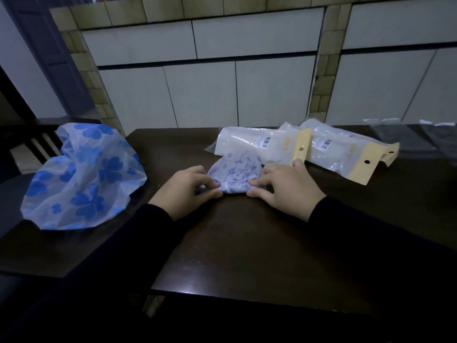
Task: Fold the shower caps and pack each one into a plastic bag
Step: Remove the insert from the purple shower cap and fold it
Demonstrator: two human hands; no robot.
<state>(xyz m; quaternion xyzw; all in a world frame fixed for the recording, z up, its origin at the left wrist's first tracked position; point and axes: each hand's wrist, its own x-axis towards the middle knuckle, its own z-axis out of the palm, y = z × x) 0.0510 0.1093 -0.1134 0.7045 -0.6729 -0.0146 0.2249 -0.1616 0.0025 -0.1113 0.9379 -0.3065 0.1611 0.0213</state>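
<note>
A small folded shower cap [236, 170] with a purple flower print lies on the dark table [247, 243], between my two hands. My left hand [184, 191] pinches its near left corner with curled fingers and thumb. My right hand [288, 188] presses its near right edge with fingers stretched toward the cap. A large unfolded shower cap [84, 177] with blue hearts lies crumpled at the left. Two packed plastic bags [262, 146] [346, 154] with yellow header cards lie just behind the folded cap.
Clear empty plastic bags [405, 138] lie at the table's far right. White cabinet doors [202, 95] stand behind the table. A dark chair back [32, 142] is at the left, under the blue cap.
</note>
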